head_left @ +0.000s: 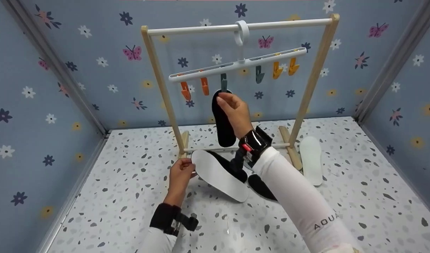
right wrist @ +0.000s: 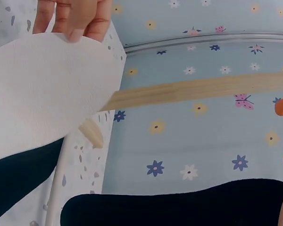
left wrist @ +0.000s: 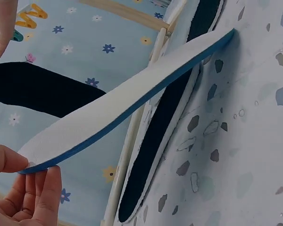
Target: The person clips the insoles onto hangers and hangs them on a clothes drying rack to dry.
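Note:
My right hand (head_left: 237, 110) is raised to the hanger and pinches the top end of a black insole (head_left: 224, 130), right under a dark green clip (head_left: 224, 82). The insole hangs lengthwise below that clip. Lower down, my left hand (head_left: 180, 175) pinches one end of a second insole (head_left: 220, 175), its white face up and tilted above the table. A blue edge runs along this white-faced insole (left wrist: 108, 108) in the left wrist view. In the right wrist view, the left thumb lies on the white face while the fingers (right wrist: 41, 19) go behind it.
A white clip hanger (head_left: 200, 73) hangs from a wooden rack (head_left: 308, 95), with orange, green and yellow clips. On the speckled table (head_left: 113, 196) lie black insoles, one (head_left: 260, 188) partly behind the right arm, and a pale insole (head_left: 311, 161) near the rack's right foot.

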A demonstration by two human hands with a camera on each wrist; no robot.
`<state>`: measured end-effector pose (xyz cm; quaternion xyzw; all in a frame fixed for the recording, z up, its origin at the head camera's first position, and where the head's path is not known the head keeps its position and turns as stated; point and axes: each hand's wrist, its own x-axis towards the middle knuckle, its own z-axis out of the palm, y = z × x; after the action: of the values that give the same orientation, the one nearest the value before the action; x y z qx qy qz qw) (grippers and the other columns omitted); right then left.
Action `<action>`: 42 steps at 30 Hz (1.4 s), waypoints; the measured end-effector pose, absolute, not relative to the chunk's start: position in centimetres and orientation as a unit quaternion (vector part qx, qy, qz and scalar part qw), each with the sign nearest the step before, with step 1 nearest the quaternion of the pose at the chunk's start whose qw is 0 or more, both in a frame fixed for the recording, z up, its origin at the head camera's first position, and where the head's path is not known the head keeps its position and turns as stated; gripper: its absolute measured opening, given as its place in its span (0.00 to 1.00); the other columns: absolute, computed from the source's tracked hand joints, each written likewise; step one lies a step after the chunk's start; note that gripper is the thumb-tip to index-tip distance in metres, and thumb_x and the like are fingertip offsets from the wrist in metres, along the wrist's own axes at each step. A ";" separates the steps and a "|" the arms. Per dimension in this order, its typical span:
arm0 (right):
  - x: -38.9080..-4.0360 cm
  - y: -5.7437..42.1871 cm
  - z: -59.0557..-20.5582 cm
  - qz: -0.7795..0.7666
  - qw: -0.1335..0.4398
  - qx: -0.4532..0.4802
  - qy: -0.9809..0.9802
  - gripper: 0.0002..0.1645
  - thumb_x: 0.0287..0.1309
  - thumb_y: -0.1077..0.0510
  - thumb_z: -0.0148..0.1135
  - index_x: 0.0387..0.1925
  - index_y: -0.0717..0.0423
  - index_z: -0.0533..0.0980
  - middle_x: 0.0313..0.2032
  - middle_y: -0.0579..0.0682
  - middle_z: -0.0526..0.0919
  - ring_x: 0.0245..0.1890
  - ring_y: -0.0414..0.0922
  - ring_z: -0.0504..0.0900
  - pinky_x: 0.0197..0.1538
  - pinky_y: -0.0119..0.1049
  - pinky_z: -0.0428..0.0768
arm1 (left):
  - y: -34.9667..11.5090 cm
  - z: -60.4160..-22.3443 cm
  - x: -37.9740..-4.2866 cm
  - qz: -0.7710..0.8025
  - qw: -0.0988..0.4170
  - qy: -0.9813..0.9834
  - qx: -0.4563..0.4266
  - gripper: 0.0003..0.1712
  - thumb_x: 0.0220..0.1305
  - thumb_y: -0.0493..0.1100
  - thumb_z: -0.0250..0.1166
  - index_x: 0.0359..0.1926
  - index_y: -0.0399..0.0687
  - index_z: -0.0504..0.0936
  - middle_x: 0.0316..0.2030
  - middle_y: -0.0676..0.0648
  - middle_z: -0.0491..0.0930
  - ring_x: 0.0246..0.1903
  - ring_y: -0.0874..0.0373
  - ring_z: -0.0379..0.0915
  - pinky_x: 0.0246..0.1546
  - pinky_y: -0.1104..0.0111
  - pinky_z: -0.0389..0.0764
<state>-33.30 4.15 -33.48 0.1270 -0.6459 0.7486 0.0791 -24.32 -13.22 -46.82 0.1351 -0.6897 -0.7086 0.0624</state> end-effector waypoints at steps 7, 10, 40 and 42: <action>-33.5 3.4 -32.9 0.758 0.082 0.127 -0.635 0.21 0.61 0.57 0.61 0.54 0.64 0.74 0.50 0.56 0.79 0.49 0.45 0.77 0.55 0.35 0.73 | -12.9 -45.1 -24.6 -0.716 0.070 -0.684 0.119 0.11 0.62 0.32 0.58 0.45 0.33 0.74 0.37 0.43 0.73 0.33 0.57 0.73 0.36 0.67 0.81; -33.5 3.1 -32.6 0.750 0.088 0.128 -0.643 0.22 0.61 0.56 0.60 0.55 0.63 0.74 0.51 0.55 0.78 0.50 0.45 0.76 0.55 0.33 0.73 | -13.0 -44.4 -24.8 -0.711 0.073 -0.689 0.117 0.11 0.62 0.33 0.58 0.46 0.34 0.75 0.37 0.43 0.74 0.34 0.57 0.74 0.36 0.67 0.81; -33.9 0.5 -31.1 0.715 0.104 0.135 -0.678 0.31 0.63 0.55 0.59 0.65 0.61 0.65 0.64 0.53 0.69 0.64 0.43 0.67 0.61 0.29 0.68 | -13.0 -42.0 -25.3 -0.667 0.105 -0.734 0.071 0.12 0.62 0.35 0.60 0.47 0.36 0.77 0.39 0.42 0.77 0.34 0.58 0.74 0.37 0.64 0.80; -34.0 0.4 -31.2 0.712 0.103 0.136 -0.681 0.31 0.62 0.55 0.60 0.65 0.61 0.65 0.64 0.54 0.69 0.64 0.44 0.66 0.61 0.29 0.68 | -13.0 -41.9 -25.3 -0.664 0.105 -0.736 0.075 0.12 0.62 0.35 0.60 0.46 0.35 0.77 0.39 0.42 0.77 0.35 0.57 0.74 0.41 0.60 0.80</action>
<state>-33.96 0.38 -31.20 0.1357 -0.6810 0.7122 0.1031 -25.28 -12.96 -41.94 0.0751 -0.7365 -0.6641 0.1047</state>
